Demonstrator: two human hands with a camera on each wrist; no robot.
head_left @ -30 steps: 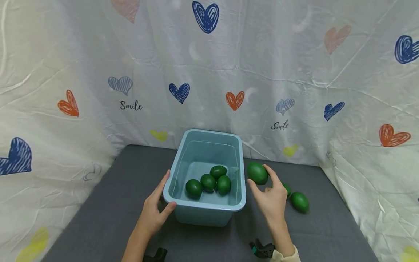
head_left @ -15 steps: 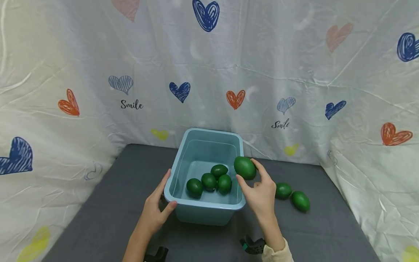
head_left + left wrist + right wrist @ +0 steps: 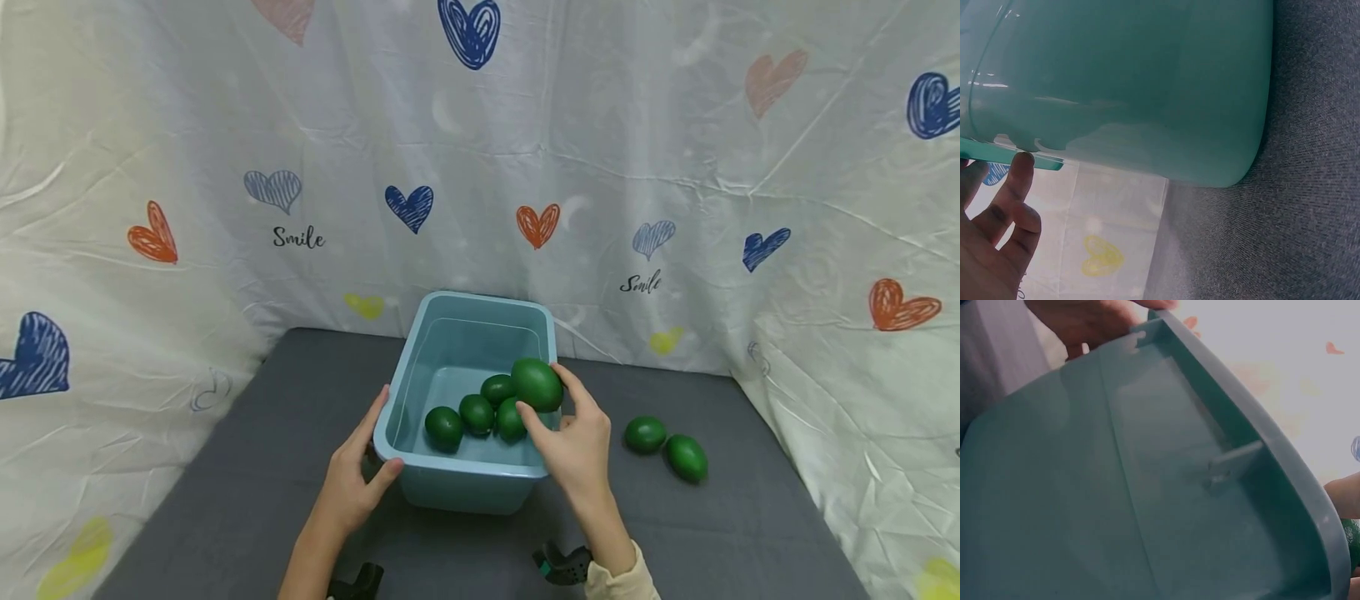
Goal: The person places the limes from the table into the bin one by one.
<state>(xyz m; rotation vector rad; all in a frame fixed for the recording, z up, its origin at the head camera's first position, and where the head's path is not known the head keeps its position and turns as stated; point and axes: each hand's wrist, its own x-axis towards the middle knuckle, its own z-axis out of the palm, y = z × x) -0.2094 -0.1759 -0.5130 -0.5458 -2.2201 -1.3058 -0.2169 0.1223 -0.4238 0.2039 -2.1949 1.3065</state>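
A light blue plastic tub [image 3: 472,487] stands on the grey cloth, with several glossy green oval fruits [image 3: 444,429] inside near its front. My left hand [image 3: 352,475] grips the tub's near left corner, thumb on the rim and fingers along the left side. In the left wrist view, bent fingers [image 3: 1021,169] reach under the rim. My right hand [image 3: 576,446] pinches another green fruit [image 3: 537,384] between thumb and fingers, above the tub's right side. That fruit partly covers those below. The right wrist view mostly shows the tub's outer wall [image 3: 1054,487].
Two more green fruits [image 3: 645,435] [image 3: 686,458] lie on the grey cloth [image 3: 720,533] right of the tub. A white curtain [image 3: 480,125] with printed hearts hangs behind and at both sides. Dark straps [image 3: 562,564] sit at the wrists.
My right hand has carried the pinched fruit leftward, from beside the tub to over its right side. The two fruits on the cloth are fully uncovered. My left hand stays on the tub.
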